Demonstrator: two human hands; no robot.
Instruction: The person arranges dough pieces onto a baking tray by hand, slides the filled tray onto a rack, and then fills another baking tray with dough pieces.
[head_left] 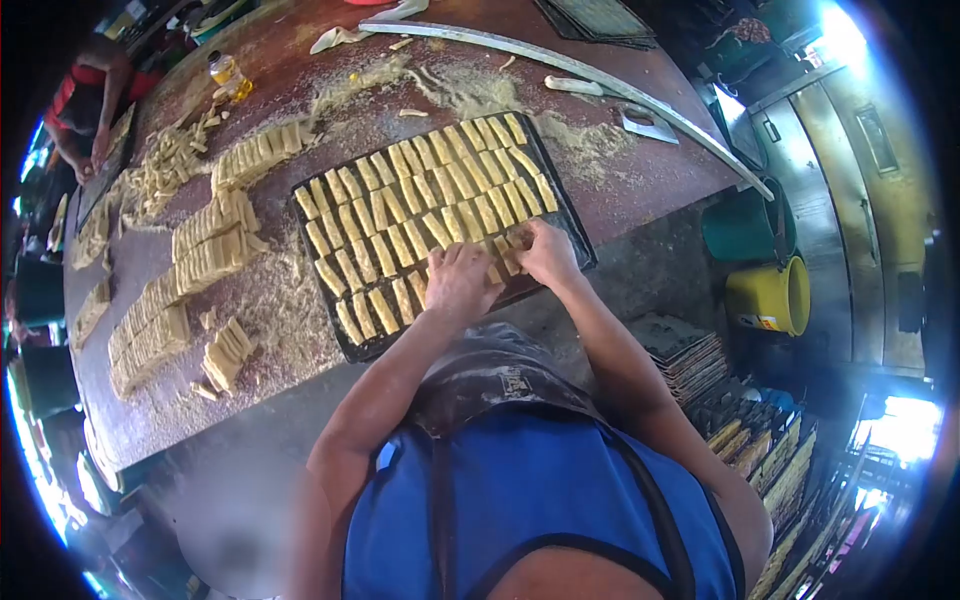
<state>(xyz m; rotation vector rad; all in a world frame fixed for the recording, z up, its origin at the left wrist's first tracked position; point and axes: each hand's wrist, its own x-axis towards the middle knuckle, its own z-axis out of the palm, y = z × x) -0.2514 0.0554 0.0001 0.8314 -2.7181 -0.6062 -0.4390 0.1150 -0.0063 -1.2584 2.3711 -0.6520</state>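
A black baking tray [352, 354] lies at the near edge of the red table, with rows of pale dough sticks [400, 240] on it. Over the tray's near row is my left hand [462, 283], its fingers bent down onto dough sticks. Just right of it, my right hand [546, 252] has its fingertips pressed together at a stick near the tray's right end. What lies under the fingertips of both hands is partly hidden. Stacks of cut dough sticks [215, 240] stand on the table left of the tray.
Crumbs cover much of the red table [290, 385]. A long metal strip [560, 62], a scraper [648, 124] and an oil bottle [230, 76] lie or stand farther back. A co-worker [95, 100] is at far left. Yellow bucket [770, 296] and stacked trays [678, 350] are at right.
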